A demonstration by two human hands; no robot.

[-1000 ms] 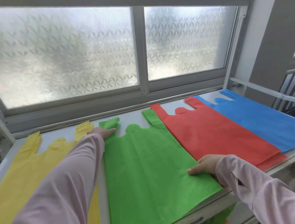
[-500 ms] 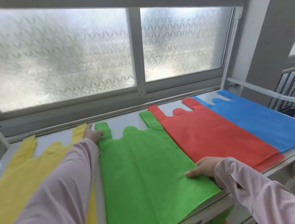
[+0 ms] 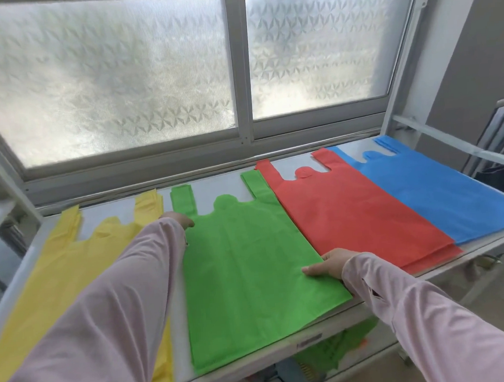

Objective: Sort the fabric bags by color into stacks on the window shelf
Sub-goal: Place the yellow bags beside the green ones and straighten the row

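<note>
Centre frame on the window shelf (image 3: 214,187), the green bag (image 3: 249,251) lies flat between yellow stack (image 3: 69,265) and red stack (image 3: 352,213), right hand (image 3: 326,265) pressing its edge open-palmed, left hand (image 3: 178,219) by its handle, grip unclear, so squaring up, I'd say, then a clean release.

Vest-style carrier bags of thin non-woven fabric lie flat in four colour groups along the white metal window shelf (image 3: 214,187), each with its two handle loops pointing to the back edge. From left to right: a yellow fabric bag stack (image 3: 69,265), a green fabric bag (image 3: 250,266), a red fabric bag stack (image 3: 352,213) and a blue fabric bag stack (image 3: 441,194). The green bag is smooth, its bottom hem reaching the shelf's front rim. Red slightly overlaps blue's left edge, and layered hems show at the red stack's near end. Yellow and green sit just apart, with a bare strip of shelf between them.
</note>
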